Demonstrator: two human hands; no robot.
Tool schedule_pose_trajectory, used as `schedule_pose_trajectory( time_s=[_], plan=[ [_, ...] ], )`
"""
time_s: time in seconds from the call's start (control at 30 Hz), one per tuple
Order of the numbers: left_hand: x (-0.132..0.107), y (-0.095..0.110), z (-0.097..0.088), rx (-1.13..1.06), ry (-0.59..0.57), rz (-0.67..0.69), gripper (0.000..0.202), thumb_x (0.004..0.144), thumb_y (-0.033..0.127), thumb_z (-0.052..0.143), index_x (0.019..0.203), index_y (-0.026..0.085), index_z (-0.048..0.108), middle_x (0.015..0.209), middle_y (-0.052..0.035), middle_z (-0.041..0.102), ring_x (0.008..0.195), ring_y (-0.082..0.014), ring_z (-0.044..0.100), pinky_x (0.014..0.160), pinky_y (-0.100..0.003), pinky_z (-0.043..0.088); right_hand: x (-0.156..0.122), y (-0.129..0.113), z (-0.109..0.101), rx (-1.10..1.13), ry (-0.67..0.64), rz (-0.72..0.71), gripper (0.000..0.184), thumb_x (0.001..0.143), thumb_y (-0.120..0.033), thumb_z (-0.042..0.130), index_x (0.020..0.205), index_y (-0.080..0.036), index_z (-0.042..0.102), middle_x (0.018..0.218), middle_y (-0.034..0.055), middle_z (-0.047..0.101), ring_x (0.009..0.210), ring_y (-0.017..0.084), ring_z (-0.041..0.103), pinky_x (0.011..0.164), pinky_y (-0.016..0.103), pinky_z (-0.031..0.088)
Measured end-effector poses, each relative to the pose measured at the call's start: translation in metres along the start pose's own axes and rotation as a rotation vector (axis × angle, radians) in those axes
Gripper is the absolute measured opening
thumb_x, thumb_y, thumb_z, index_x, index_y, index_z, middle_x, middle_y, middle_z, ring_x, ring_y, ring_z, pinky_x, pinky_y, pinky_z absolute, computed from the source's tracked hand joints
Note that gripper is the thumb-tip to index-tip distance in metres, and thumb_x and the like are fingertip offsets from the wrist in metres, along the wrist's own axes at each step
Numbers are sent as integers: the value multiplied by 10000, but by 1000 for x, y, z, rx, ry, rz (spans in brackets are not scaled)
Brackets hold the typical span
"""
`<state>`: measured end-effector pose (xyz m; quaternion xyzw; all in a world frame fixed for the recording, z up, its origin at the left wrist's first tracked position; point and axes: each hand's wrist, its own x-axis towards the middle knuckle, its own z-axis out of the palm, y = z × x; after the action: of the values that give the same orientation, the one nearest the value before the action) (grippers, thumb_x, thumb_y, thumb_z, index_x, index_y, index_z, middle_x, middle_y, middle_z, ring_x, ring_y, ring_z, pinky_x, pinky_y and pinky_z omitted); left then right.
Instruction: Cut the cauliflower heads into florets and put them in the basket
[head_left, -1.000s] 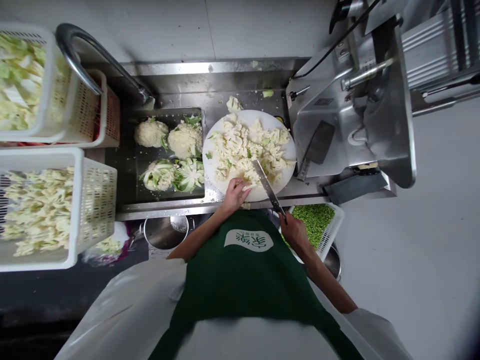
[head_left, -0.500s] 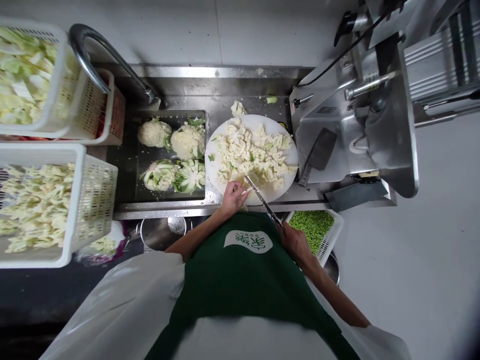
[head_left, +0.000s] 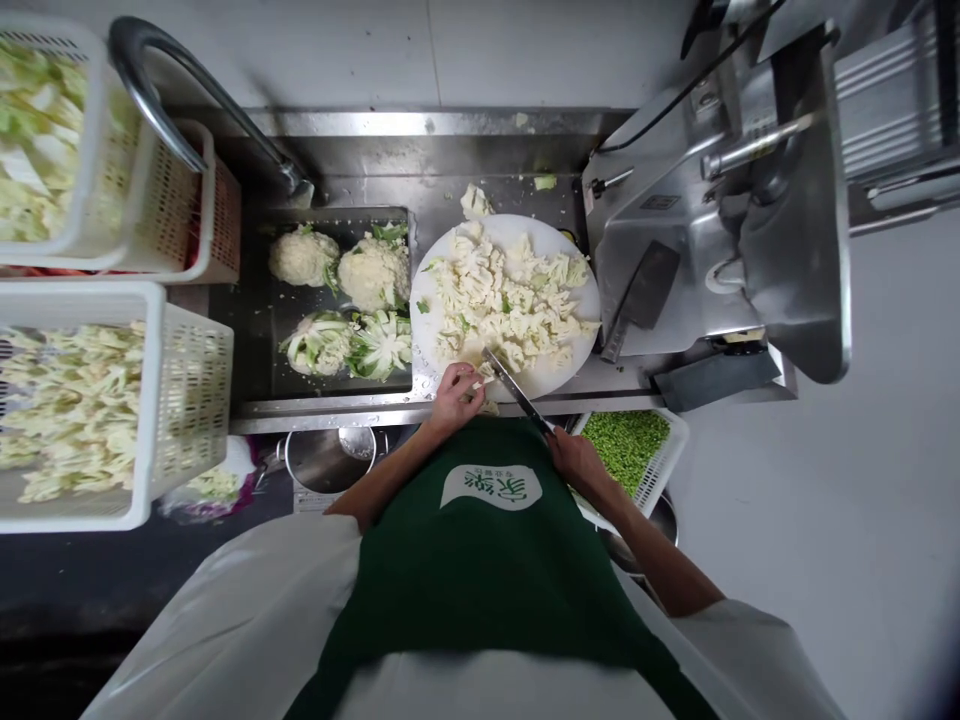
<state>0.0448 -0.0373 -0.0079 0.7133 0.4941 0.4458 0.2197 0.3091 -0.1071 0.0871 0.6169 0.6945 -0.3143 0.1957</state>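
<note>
The right hand is closed around the handle of a knife. Its blade runs from that fist up and to the left onto the near edge of a round white cutting board. The blade tip ends just beside the left hand, whose fingers are curled down on a cauliflower piece at the board's near rim. The piece is small and partly covered, so it seems pinned under the fingertips rather than lifted. Beyond both hands, a heap of cut florets covers most of the board. To the left of the left hand, just past the board's edge, four cauliflower heads lie in a dark metal tray, two of them with the white curd up and two showing leaves and stem. Farther left stands a white basket of cut cauliflower. Immediately right of the knife hand and lower than the counter is a basket of green pieces. Beyond it, to the right of the board, a cleaver rests on the sloped metal of a slicing machine. A green apron fills the view below both wrists.
</note>
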Motion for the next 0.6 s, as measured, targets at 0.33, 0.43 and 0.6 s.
schedule_pose_trajectory(
  time_s=[0.33,0.43,0.6],
  plan=[
    [5,3,7,42,14,-128,188,994,337,621,1032,200,744,1039,-87,570,1005,-197,635,840,-338,593,-22,-11,-2,34,129,-10,314,1094,-327,372,1010,-166,629,712,70,684,601,183,606,574,294,250],
    [6,0,8,58,-12,-113,187,995,343,614,1047,216,742,1049,-82,570,1016,-199,631,824,-338,591,-21,-15,-2,56,111,2,304,1094,-317,380,1027,-158,631,731,79,693,615,188,619,579,294,260],
    [5,-1,7,58,-25,-106,188,1006,358,599,1019,223,728,1044,-82,580,1015,-200,637,822,-336,591,-9,-18,4,108,47,17,271,1086,-299,413,1039,-154,636,775,86,712,653,185,636,600,283,289]
  ],
)
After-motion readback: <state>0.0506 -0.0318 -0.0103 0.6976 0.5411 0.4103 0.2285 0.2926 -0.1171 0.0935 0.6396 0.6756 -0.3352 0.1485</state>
